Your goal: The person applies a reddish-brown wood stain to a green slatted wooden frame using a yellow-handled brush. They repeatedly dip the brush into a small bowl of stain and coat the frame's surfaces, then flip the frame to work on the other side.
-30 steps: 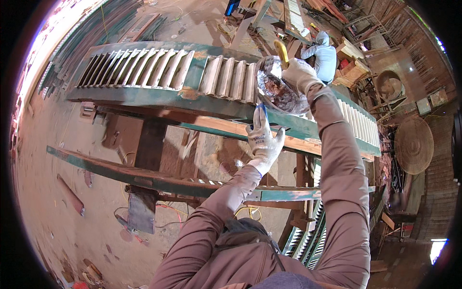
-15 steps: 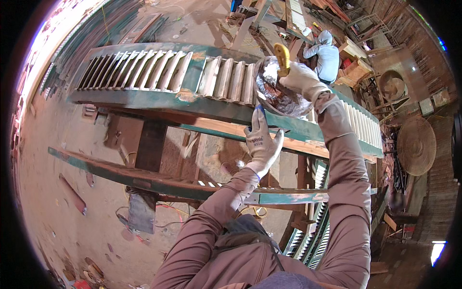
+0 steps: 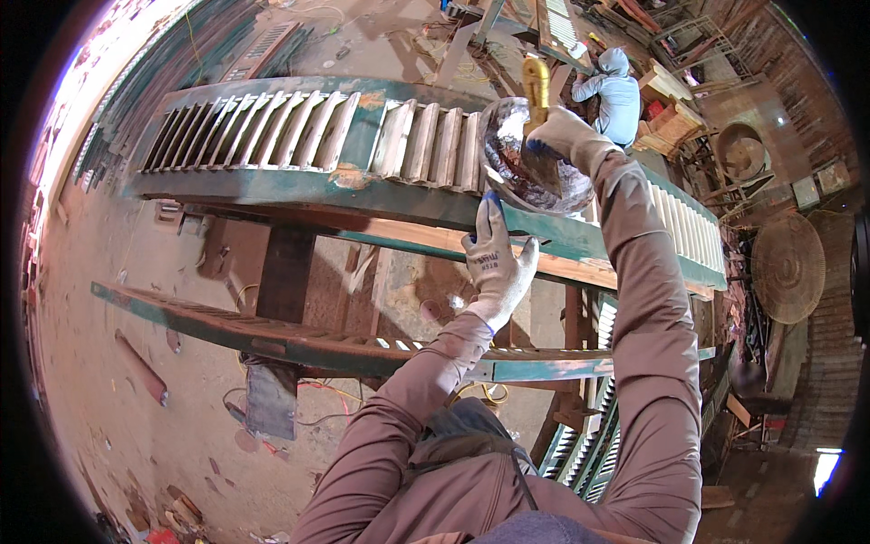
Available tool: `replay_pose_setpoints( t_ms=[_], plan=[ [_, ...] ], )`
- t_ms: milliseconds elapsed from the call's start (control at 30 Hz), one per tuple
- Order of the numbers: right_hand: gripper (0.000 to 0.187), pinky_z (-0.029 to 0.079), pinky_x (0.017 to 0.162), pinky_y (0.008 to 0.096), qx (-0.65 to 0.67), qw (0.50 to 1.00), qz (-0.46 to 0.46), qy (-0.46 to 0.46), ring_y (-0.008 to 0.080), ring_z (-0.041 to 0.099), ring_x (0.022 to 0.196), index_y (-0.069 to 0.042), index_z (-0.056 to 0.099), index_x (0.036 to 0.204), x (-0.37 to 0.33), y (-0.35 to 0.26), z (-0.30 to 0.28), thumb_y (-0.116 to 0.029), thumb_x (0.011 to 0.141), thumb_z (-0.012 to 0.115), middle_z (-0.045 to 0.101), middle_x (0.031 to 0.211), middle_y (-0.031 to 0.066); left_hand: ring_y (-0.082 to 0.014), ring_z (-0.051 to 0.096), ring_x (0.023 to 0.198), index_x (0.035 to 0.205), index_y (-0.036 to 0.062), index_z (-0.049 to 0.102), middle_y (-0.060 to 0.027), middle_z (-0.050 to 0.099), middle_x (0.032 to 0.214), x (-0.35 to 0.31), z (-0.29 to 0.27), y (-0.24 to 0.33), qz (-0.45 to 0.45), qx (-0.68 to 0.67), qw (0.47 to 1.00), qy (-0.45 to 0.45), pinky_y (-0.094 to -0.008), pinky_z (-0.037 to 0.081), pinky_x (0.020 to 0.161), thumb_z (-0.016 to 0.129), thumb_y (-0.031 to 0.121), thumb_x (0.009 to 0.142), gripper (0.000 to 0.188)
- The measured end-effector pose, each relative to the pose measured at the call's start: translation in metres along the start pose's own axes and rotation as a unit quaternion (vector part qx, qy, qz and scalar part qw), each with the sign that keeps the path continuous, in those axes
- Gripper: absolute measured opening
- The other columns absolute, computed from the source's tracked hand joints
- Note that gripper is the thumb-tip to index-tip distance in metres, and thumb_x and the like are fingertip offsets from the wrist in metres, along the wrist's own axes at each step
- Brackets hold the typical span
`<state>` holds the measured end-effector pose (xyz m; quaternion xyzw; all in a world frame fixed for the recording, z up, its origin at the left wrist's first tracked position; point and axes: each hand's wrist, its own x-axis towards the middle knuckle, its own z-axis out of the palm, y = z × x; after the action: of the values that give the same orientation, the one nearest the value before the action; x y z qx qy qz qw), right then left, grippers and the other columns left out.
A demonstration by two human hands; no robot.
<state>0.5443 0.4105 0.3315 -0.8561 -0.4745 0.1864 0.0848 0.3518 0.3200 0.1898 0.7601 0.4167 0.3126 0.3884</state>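
Observation:
My right hand (image 3: 573, 136), in a pale glove, is closed round a brush with a yellow handle (image 3: 536, 83). The handle points up, and the brush's lower end is partly hidden over the inside of a shiny, stained metal bowl (image 3: 555, 192). The bowl sits over the slats of a long green louvred shutter (image 3: 408, 213). My left hand (image 3: 497, 261), gloved too, lies at the shutter's near edge, fingers stretched and thumb apart. Its fingertips reach the bowl's lower left rim. A small dark strip by the thumb is too unclear to name.
A second green frame (image 3: 227, 331) runs nearer to me, below the shutter. More louvred panels (image 3: 580, 444) stand at lower right. Another person (image 3: 618, 100) in a grey hood works at the far right. Cables and scraps lie on the floor.
The bowl has shifted slightly up and to the right, and its inside shows more. My right hand and the brush have risen a little, the handle more upright. My left hand has barely moved.

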Motion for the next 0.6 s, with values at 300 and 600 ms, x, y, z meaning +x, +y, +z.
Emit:
replay_pose_setpoints(
  t_ms=[300, 600],
  plan=[
    [0.021, 0.043, 0.046, 0.0235, 0.426, 0.901, 0.076, 0.032, 0.0101, 0.049, 0.047, -0.010, 0.075, 0.108, -0.029, 0.087, -0.012, -0.022, 0.092, 0.066, 0.066, 0.076, -0.0005, -0.0322, 0.045, 0.135, 0.152, -0.0038, 0.027, -0.0212, 0.037, 0.154, 0.001, 0.004, -0.003, 0.031, 0.011, 0.999, 0.032, -0.0503, 0.034, 0.101, 0.078, 0.032, 0.078, 0.098],
    [0.032, 0.050, 0.065, 0.0233, 0.447, 0.862, -0.149, 0.190, 0.0103, 0.062, 0.078, 0.002, 0.067, 0.124, -0.264, 0.136, 0.009, -0.012, 0.096, 0.065, 0.071, 0.114, 0.0076, -0.0411, 0.034, 0.144, 0.152, -0.0092, 0.022, -0.0276, 0.033, 0.155, 0.006, 0.022, -0.033, 0.107, -0.013, 0.991, 0.081, -0.0670, 0.018, 0.115, 0.073, 0.050, 0.084, 0.104]
  ],
)
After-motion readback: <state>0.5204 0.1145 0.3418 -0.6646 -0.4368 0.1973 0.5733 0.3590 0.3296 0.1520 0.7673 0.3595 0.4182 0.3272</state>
